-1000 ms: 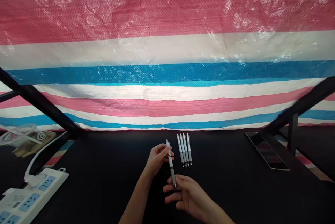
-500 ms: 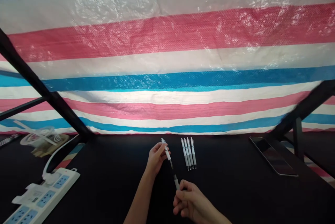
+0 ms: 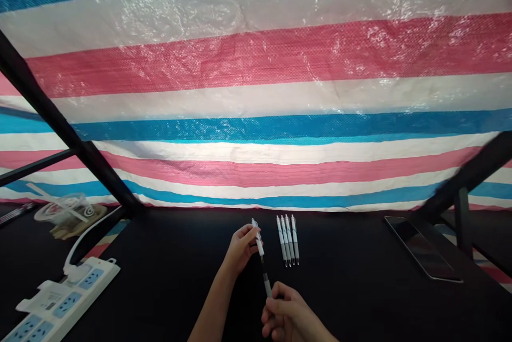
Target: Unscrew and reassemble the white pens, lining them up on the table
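Note:
My left hand (image 3: 241, 250) is closed round the white upper barrel (image 3: 260, 245) of a pen, near its clicker end. With my right hand (image 3: 288, 311) I pinch the grey grip section (image 3: 268, 287) of the same pen. The two parts are apart, and a thin dark refill (image 3: 263, 265) shows between them, in line with both. The pen slants down towards my right hand, above the black table. Just right of it, several white pens with grey grips (image 3: 288, 240) lie side by side, tips towards me.
A power strip (image 3: 66, 304) with a plug and white cable lies at the left front. Behind it are a clear plastic cup (image 3: 66, 207) and brown wrapping. A phone (image 3: 424, 250) lies at the right. Dark frame bars (image 3: 100, 168) stand before a striped sheet (image 3: 256, 128).
The view has shifted a little. Both hands keep their holds, and the gap between the white barrel and the grey grip looks slightly shorter. The row of pens is unchanged.

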The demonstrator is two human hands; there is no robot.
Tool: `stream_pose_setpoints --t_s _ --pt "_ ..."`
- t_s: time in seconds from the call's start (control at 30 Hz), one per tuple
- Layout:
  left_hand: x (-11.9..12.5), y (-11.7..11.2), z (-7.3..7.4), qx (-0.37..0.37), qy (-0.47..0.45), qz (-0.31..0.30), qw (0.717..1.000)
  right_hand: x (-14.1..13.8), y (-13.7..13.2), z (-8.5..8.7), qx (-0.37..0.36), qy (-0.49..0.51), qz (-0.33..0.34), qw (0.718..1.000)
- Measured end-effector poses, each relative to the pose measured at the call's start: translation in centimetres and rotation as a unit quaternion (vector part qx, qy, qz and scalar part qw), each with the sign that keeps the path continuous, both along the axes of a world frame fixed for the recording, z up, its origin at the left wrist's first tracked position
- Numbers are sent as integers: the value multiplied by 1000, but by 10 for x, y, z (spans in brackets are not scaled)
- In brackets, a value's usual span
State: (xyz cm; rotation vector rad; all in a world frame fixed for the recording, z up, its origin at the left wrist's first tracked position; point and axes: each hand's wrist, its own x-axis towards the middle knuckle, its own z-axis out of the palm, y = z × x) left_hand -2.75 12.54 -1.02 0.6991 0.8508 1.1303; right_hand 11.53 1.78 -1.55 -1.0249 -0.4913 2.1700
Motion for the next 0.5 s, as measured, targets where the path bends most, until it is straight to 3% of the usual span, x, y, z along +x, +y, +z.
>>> stream_pose_setpoints --t_s 0.13,0.3,0.5 --pt "9 -9 6 5 19 -63 998 3 3 2 14 -2 -46 999" --pt "10 -19 17 21 40 -77 996 9 5 -3 34 -36 -47 998" --pt "9 -32 9 11 47 -77 996 7 1 -19 108 -44 -38 992"
